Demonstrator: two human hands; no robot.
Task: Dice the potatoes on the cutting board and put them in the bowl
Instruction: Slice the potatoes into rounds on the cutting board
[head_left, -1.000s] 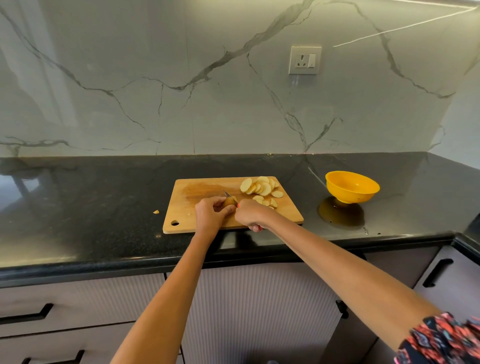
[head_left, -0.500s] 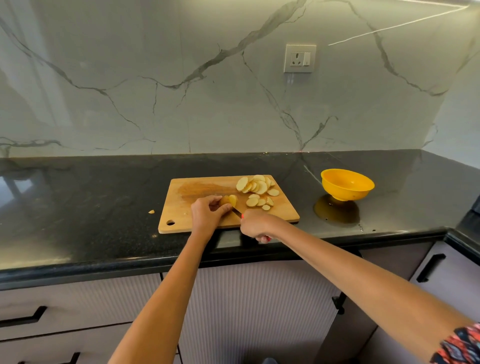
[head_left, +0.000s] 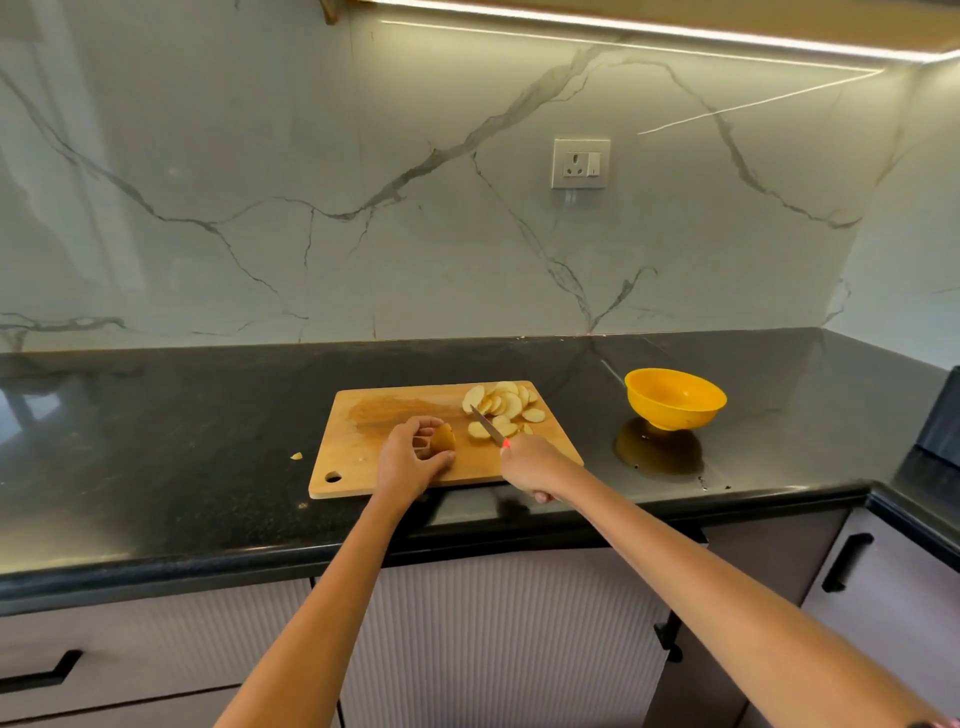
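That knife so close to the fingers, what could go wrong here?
The left hand grips only a small potato end, so the knife in the right hand may cut very near the fingertips. The small piece could also slip. The cutting board lies near the counter's front edge, and the yellow bowl stands apart to its right, so slices might drop in transfer.

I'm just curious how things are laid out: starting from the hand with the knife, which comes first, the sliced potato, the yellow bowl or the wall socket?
From the right hand:
1. Potato slices, just beyond it on the cutting board.
2. Yellow bowl, off to the right on the counter.
3. Wall socket, high on the back wall.
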